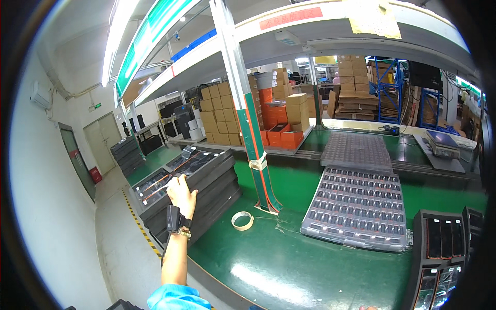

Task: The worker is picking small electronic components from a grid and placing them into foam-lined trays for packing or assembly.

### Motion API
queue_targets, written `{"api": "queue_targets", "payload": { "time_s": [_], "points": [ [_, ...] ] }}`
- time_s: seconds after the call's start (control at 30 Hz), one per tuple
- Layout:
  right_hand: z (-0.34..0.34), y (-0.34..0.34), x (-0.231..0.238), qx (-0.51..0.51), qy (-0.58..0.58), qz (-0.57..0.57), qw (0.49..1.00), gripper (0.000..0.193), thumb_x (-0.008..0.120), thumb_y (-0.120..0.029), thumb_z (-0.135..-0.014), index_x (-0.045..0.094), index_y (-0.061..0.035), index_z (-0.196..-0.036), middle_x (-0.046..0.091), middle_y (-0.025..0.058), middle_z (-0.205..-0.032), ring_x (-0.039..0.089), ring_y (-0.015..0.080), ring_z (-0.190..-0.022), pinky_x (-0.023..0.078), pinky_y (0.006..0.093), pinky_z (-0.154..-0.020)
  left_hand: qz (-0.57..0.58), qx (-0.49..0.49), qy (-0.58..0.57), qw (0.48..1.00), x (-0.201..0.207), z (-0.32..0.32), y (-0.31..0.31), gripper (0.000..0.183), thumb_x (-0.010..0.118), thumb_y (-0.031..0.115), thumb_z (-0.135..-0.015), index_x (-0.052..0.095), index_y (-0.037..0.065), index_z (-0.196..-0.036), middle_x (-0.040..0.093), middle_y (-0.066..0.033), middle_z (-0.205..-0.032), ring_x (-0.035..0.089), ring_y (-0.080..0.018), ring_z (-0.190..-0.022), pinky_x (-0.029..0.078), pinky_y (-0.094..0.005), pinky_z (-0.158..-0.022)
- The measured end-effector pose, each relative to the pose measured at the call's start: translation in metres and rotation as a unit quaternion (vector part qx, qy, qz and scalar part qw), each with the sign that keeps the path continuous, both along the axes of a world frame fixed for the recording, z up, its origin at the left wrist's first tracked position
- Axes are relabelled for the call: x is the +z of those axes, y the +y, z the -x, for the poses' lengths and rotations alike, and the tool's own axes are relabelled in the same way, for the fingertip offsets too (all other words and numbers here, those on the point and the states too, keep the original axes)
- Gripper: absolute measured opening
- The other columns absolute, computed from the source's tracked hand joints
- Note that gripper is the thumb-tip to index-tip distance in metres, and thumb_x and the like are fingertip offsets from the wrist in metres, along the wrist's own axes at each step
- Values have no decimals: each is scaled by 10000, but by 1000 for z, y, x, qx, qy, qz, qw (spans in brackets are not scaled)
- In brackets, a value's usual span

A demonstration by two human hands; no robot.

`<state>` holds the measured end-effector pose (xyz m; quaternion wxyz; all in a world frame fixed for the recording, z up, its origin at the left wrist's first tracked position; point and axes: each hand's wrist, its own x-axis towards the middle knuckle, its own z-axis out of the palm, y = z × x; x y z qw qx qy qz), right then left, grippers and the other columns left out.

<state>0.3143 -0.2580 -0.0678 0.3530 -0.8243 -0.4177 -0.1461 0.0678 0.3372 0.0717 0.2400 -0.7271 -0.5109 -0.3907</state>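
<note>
The fingers (pixel 178 182) of my left hand (pixel 181 197) bend over the black foam tray stack (pixel 214 188), by its dark panels (pixel 198 161); whether they grip, I can't tell. My right hand (pixel 369 308) barely shows, fingers unreadable. The stack stands on the green bench (pixel 222 258), left of a tape roll (pixel 250 223).

Flat green surface (pixel 294 287): smooth and glossy, with a white light streak. Stacked dark-grey rectangular trays (pixel 213 188) look like matt foam, holding shiny black panels (pixel 199 161); the gridded translucent tray (pixel 351 242) is glossy plastic. Light-blue sleeve (pixel 178 299): creased cloth; stacked brown boxes (pixel 219 116): matt cardboard.
</note>
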Motion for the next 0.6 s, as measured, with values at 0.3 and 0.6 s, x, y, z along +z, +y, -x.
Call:
{"api": "queue_targets", "payload": {
  "time_s": [0.3,0.6],
  "points": [
    [-2,-16,-1,-29,362,-167,917,301,584,-146,-1039,628,22,-793,636,48,-676,588,112,-610,445,265,-559,-137,58,-29,988,1,32,-86,452,711,-6,-637,674,160,-1056,648,9,-967,590,-194,-1019,337,-373,-892],
    [84,124,33,421,861,-188,213,666,362,-509,-1078,281,-93,-1592,298,231,-1627,377,413,-1444,316,517,-1200,-237,-40,85,967,-7,59,-260,357,765,149,-704,743,164,-1060,619,-34,-906,582,-236,-871,388,-380,-883]
  ]
}}
